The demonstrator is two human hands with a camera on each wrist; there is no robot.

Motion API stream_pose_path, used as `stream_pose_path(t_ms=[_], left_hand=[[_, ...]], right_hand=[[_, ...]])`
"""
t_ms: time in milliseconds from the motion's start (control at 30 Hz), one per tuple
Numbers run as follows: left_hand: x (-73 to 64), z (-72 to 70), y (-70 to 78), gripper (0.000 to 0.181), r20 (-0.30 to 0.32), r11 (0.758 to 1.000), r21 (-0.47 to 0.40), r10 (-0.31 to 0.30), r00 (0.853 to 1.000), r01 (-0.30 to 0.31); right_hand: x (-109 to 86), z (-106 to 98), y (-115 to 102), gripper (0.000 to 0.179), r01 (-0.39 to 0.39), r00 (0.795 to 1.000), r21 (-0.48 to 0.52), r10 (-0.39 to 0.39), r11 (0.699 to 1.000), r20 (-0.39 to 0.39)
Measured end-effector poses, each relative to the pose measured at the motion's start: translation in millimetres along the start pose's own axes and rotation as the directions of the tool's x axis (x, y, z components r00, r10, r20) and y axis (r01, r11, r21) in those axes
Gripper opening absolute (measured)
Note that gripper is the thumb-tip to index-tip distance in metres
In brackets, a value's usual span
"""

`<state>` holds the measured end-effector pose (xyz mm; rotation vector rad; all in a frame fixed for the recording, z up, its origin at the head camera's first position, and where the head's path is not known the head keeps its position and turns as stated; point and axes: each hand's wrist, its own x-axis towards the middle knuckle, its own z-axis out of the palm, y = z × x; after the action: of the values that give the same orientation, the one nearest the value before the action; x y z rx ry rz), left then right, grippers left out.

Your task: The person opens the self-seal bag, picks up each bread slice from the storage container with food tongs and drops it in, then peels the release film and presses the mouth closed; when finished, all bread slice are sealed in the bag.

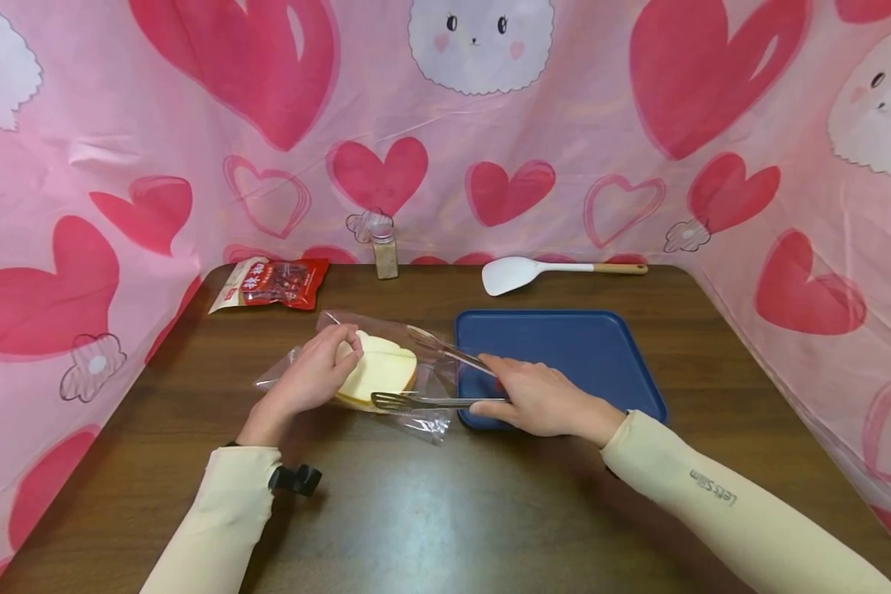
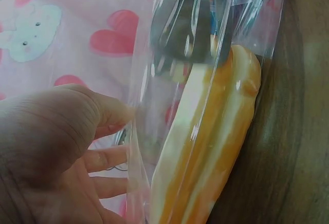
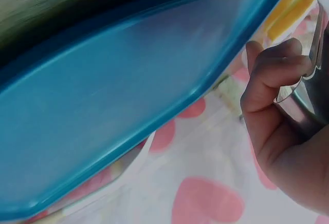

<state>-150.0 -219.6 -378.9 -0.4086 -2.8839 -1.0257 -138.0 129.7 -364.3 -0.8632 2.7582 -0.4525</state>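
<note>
Slices of bread (image 1: pixel 380 373) lie in a clear plastic bag (image 1: pixel 429 424) on the table, left of the middle. My left hand (image 1: pixel 318 370) pinches the edge of the bag; in the left wrist view the thumb and fingers meet the plastic film beside the crusts (image 2: pixel 211 131). My right hand (image 1: pixel 540 398) grips a pair of metal tongs (image 1: pixel 432 403) with its arms spread apart. One slotted tong head lies over the near edge of the bread, the other by its far side. Through the film, the left wrist view shows a slotted head (image 2: pixel 187 23) right at the bread's end.
A blue tray (image 1: pixel 564 355) lies right of the bread, partly under my right hand. Behind it rests a white spatula (image 1: pixel 511 276) with a wooden handle end. A seasoning jar (image 1: pixel 386 256) and a red packet (image 1: pixel 285 285) are at the back left. Patterned pink cloth surrounds the table.
</note>
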Motion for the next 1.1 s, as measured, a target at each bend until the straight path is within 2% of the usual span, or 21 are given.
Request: stream_pose_path(t_ms=[200, 400, 567, 700, 833, 1000, 1100], left_hand=[[1.2, 1.8, -1.5, 0.005, 0.023, 0.999, 0.026, 0.031, 0.999, -0.032], [2.1, -1.1, -3.4, 0.006, 0.070, 0.997, 0.076, 0.019, 0.997, -0.025], [7.6, -6.7, -2.0, 0.012, 0.116, 0.995, 0.097, -0.004, 0.993, -0.008], [20.2, -10.8, 5.4, 0.013, 0.131, 0.995, 0.093, 0.029, 0.991, -0.041], [38.9, -12.7, 14.4, 0.016, 0.160, 0.988, 0.125, 0.069, 0.985, -0.090], [65.1, -9.2, 21.0, 0.027, 0.227, 0.974, 0.183, 0.091, 0.970, -0.134], [79.4, -3.9, 23.0, 0.034, 0.290, 0.970, 0.188, 0.092, 0.953, -0.151]], right_hand=[[-35.1, -8, 23, 0.086, -0.025, 1.000, 0.011, 0.025, 1.000, -0.011], [-75.7, -16, 52, 0.084, -0.045, 0.994, 0.027, 0.048, 0.999, -0.093], [-108.5, -21, 80, 0.078, -0.152, 0.971, 0.071, 0.163, 0.986, -0.178], [-133.7, -22, 107, 0.079, -0.279, 0.922, 0.100, 0.296, 0.955, -0.251], [-154.6, -19, 134, 0.076, -0.397, 0.856, 0.130, 0.418, 0.908, -0.305], [-175.5, -14, 160, 0.082, -0.524, 0.776, 0.160, 0.546, 0.836, -0.315], [-185.1, -13, 171, 0.087, -0.582, 0.741, 0.172, 0.605, 0.795, -0.291]])
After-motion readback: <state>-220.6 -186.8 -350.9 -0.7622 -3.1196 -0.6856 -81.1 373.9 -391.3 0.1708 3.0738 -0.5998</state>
